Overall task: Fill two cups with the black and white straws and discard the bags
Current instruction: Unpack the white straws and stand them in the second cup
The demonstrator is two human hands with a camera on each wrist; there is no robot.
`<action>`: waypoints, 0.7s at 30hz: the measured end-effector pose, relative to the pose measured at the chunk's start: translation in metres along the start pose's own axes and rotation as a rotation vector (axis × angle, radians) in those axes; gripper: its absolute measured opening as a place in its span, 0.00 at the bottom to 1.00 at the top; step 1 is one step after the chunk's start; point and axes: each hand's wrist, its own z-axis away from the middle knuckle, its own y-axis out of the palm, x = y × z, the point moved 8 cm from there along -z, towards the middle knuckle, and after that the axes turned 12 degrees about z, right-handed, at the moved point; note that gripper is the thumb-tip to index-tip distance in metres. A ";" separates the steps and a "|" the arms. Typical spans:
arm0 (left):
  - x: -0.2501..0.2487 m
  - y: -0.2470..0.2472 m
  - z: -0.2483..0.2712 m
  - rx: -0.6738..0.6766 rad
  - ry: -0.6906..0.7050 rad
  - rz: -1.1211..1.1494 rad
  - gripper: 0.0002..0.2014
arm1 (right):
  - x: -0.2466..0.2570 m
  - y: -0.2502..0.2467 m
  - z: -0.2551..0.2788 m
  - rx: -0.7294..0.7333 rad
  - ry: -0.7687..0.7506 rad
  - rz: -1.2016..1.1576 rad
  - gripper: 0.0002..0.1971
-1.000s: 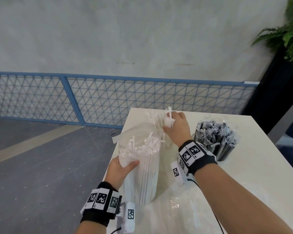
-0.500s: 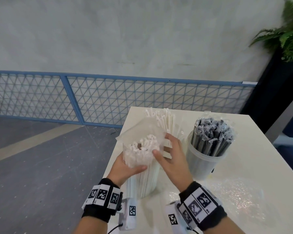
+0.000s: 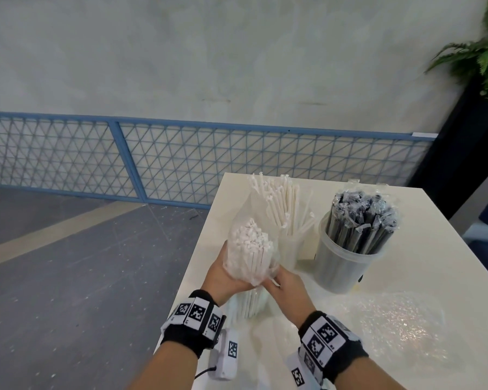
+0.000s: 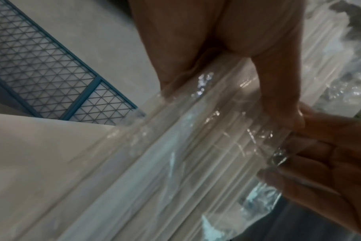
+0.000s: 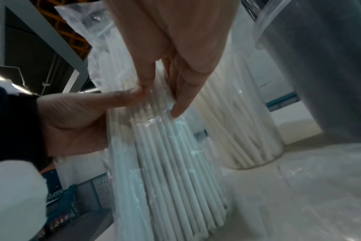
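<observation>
A clear bag of white straws (image 3: 250,250) stands upright on the table's near-left edge, its mouth open at the top. My left hand (image 3: 227,275) grips its left side, the thumb across the front (image 4: 278,84). On its right side my right hand (image 3: 275,280) has fingers (image 5: 180,97) curled onto the plastic around the straws (image 5: 175,154). Behind the bag stands a clear cup (image 3: 289,246) partly filled with white straws (image 3: 282,201). To its right a larger cup (image 3: 341,266) holds wrapped black straws (image 3: 364,218).
An empty crumpled clear bag (image 3: 392,325) lies on the white table (image 3: 434,263) to the right of my right arm. The table's left edge drops to a grey floor (image 3: 68,263). A blue mesh fence (image 3: 181,159) and a potted plant (image 3: 485,52) stand behind.
My right hand has left the white-straw cup, come back past the bag's mouth and taken hold lower on the bag's right side. The left hand keeps its hold.
</observation>
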 end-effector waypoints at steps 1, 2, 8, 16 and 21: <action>0.002 -0.001 0.001 -0.009 -0.012 0.026 0.53 | 0.002 -0.001 0.000 0.020 -0.007 0.014 0.07; 0.006 -0.004 0.002 -0.020 -0.024 0.057 0.52 | 0.006 -0.003 0.001 0.025 -0.021 -0.002 0.10; 0.009 -0.005 0.005 -0.028 0.002 0.163 0.45 | 0.075 -0.067 0.027 -0.543 -0.372 -0.032 0.18; 0.011 -0.009 0.007 -0.092 -0.039 0.088 0.38 | 0.061 -0.043 -0.011 -0.195 -0.117 0.390 0.28; 0.006 -0.003 0.008 -0.003 0.012 0.137 0.35 | 0.047 -0.038 -0.024 -0.167 -0.076 0.332 0.36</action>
